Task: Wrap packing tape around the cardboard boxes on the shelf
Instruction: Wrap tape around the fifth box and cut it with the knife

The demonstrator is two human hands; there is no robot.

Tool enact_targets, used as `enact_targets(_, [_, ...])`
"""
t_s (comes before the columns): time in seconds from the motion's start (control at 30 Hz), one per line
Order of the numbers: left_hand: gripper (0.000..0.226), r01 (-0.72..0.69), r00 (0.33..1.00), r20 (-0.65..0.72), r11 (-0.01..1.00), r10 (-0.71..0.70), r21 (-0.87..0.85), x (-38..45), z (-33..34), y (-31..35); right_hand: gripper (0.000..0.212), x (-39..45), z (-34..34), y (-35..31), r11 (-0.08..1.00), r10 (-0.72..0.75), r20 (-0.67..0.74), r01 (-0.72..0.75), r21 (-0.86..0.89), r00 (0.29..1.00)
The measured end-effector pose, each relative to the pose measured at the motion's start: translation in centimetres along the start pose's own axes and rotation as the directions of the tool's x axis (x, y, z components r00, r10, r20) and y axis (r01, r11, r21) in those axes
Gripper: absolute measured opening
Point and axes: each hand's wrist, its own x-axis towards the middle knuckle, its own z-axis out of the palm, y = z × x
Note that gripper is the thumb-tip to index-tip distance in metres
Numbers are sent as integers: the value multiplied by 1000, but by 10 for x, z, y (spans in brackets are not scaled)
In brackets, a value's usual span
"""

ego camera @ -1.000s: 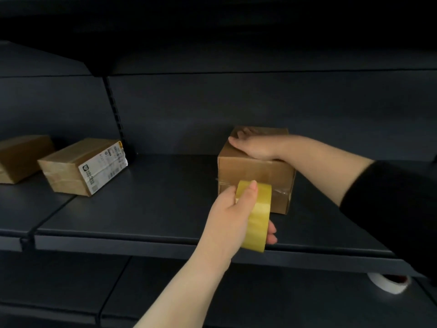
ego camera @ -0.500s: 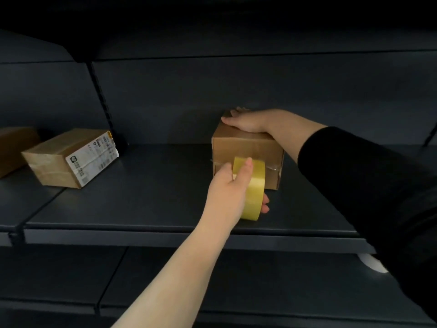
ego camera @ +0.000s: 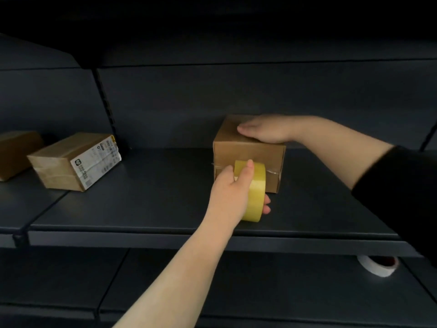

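A brown cardboard box [ego camera: 238, 150] stands on the dark shelf [ego camera: 153, 202], right of centre. My right hand [ego camera: 264, 131] lies flat on the box's top, fingers straight and pointing left. My left hand [ego camera: 233, 192] grips a roll of yellow packing tape [ego camera: 255, 192] held against the box's front face. A clear strip of tape [ego camera: 274, 172] runs across that front face, level with the roll. The lower front of the box is hidden behind the roll and my left hand.
Two more cardboard boxes sit at the left of the shelf: one with a white label [ego camera: 73, 162] and one cut off by the frame edge [ego camera: 16, 152]. A white tape roll [ego camera: 378, 266] lies on the lower shelf at the right. The shelf back wall stands close behind the box.
My left hand has brought the tape roll closer to the box front. My right hand shifted slightly on the box top. The camera view moved.
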Motion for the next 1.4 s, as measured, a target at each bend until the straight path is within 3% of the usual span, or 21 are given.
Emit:
enact_targets(0.1, [21,-14,1000,2,1000,14,18,1,0,-1,64,-15,13,3,998,-29,5,29,-61,1000])
enact_targets(0.23, [11,146,986,80,989,-143,-34,5,-4,5,70,-11,13,1,998,35,5,-34,-47,999])
enact_targets(0.3, [12,147,984,91,987,-153,66,10,-9,4,73,-8,11,3,998,53,22,-52,-29,998])
enact_targets(0.37, [23,97,994,32,970,-107,225,16,-16,5,74,-6,12,4,998,57,35,-56,-27,998])
enact_targets(0.43, [49,45,999,-18,940,-41,337,22,-23,10,74,-5,13,6,998,56,31,-56,-15,998])
enact_targets(0.53, [70,-2,998,56,917,-23,398,28,-26,15,71,-4,14,5,999,49,25,-49,18,999])
enact_targets(0.73, [77,11,983,165,931,-77,366,35,-26,16,69,-3,15,6,999,39,15,-40,35,999])
enact_targets(1.0, [59,-9,969,237,942,-75,334,43,-27,10,61,2,12,5,997,64,-1,-64,49,998])
enact_targets(1.4, [65,-52,986,166,962,8,266,42,-25,4,56,3,9,7,995,70,-41,-67,76,997])
